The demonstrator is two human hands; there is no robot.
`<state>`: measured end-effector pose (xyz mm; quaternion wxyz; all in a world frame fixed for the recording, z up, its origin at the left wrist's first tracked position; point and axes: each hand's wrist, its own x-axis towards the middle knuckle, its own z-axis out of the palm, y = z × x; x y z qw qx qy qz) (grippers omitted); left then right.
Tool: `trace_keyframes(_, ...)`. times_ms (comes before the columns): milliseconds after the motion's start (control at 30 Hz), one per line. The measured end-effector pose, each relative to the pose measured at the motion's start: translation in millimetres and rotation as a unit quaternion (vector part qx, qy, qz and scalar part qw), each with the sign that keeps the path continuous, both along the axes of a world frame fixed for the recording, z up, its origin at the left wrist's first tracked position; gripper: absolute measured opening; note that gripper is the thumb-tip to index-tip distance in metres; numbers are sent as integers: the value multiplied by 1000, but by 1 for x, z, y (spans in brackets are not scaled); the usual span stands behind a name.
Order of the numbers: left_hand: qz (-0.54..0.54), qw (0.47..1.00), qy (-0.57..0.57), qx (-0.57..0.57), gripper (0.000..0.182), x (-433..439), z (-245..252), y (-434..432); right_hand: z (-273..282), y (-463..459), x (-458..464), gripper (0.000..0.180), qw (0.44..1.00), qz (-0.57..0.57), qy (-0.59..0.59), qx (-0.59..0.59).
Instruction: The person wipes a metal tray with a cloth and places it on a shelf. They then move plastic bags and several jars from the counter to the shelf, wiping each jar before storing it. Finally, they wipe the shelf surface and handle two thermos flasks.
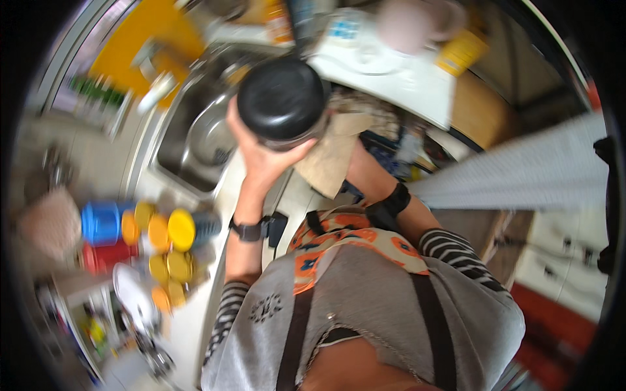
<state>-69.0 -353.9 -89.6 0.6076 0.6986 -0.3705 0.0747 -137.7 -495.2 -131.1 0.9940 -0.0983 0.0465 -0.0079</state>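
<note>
A jar with a wide black lid [281,97] is in my left hand [266,156], whose fingers and thumb curl around its side below the lid. The jar is held up near the right edge of the steel sink [168,161]. Against the jar's lower right hangs a tan cloth or paper [330,156]. My right hand is mostly hidden behind this tan piece and the jar; its wrist [364,171] shows at the right, and its fingers cannot be made out.
Left of the sink is a white-tipped faucet [159,92]. Several yellow-lidded jars [181,229], a blue container [100,223] and a red one [108,256] crowd the counter at the lower left. A white surface [391,83] bears a pink object; a pale curtain-like sheet [528,166] hangs at the right.
</note>
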Motion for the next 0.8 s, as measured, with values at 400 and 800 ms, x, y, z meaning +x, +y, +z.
trace_keyframes(400, -342, 929, 143, -5, 112, -157, 22, -266, 0, -325, -270, 48, 760, -495, 297, -297)
trace_keyframes(800, -356, 932, 52, 42, 107, -245, -59, -514, -17, -318, -409, 34, 728, -481, 400, -280)
